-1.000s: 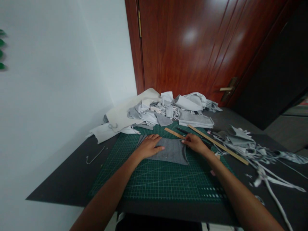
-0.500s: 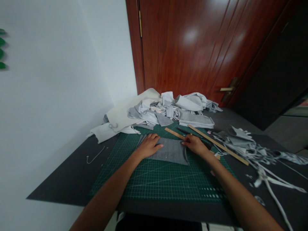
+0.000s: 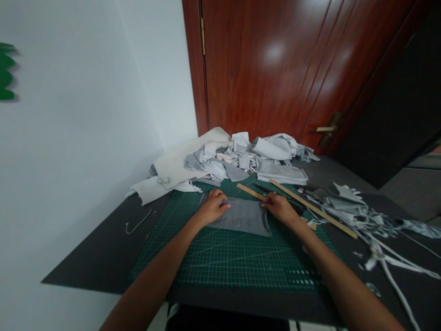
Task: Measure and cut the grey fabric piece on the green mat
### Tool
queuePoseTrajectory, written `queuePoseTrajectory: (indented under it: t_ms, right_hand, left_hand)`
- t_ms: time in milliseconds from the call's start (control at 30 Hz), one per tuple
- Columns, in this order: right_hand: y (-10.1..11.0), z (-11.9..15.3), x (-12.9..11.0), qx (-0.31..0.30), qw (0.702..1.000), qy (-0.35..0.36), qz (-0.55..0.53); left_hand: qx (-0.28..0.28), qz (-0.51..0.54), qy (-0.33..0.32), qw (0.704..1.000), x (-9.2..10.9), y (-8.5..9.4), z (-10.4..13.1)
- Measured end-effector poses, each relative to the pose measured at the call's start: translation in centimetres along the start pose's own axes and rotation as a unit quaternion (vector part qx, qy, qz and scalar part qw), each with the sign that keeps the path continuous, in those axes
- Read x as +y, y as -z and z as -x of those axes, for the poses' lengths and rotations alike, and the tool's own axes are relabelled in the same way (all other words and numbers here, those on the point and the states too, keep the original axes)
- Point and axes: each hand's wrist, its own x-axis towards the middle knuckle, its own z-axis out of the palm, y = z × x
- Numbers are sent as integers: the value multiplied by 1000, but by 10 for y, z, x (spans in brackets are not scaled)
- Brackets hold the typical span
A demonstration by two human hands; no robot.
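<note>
A folded piece of grey cloth (image 3: pixel 243 216) lies flat on the green cutting mat (image 3: pixel 237 262). Across its left part rests my left hand (image 3: pixel 212 207), fingers bent a little and the thumb spread away from them. My right hand (image 3: pixel 278 207) is at the cloth's upper right corner, thumb and fingertips pinched together on its edge. Just beyond that hand a short wooden ruler (image 3: pixel 251 191) runs partly beneath it. A black tool (image 3: pixel 263 187), its kind unclear, and a longer wooden ruler (image 3: pixel 313 208) lie to the right.
Pale fabric scraps (image 3: pixel 217 158) are heaped at the back by the wall and door. A folded fabric stack (image 3: pixel 282 172) sits at the back right. More grey scraps (image 3: pixel 344 202) and white cords (image 3: pixel 389 264) cover the right side. A thin white strand (image 3: pixel 138 223) lies at left.
The view has shifted slightly. My left hand's fingers look a little more bent on the cloth; my right hand keeps its place at the corner.
</note>
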Motion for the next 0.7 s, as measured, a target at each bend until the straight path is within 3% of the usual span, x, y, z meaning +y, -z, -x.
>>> queuePoseTrajectory:
  t_ms: [167, 333, 433, 533, 567, 633, 700]
  right_hand:
    - [4, -3, 0, -8, 999, -7, -35]
    - [20, -4, -14, -67, 990, 28, -118]
    - [32, 2, -25, -128, 970, 45, -203]
    - [41, 10, -33, -194, 925, 45, -323]
    - [43, 12, -35, -221, 906, 45, -359]
    - [47, 17, -38, -296, 867, 54, -396]
    - [50, 23, -43, -400, 823, 73, -398]
  left_hand:
    - [-6, 27, -2, 1000, 6, 6, -3]
    - [-61, 72, -1, 996, 17, 28, -5]
    - [-104, 108, 12, 989, 20, 48, -6]
    - [-158, 153, 15, 975, 22, 70, -4]
    - [-191, 178, 13, 965, 23, 78, -4]
    - [-308, 297, 32, 903, 26, 93, -1]
    - [-379, 376, 41, 844, 28, 105, 4]
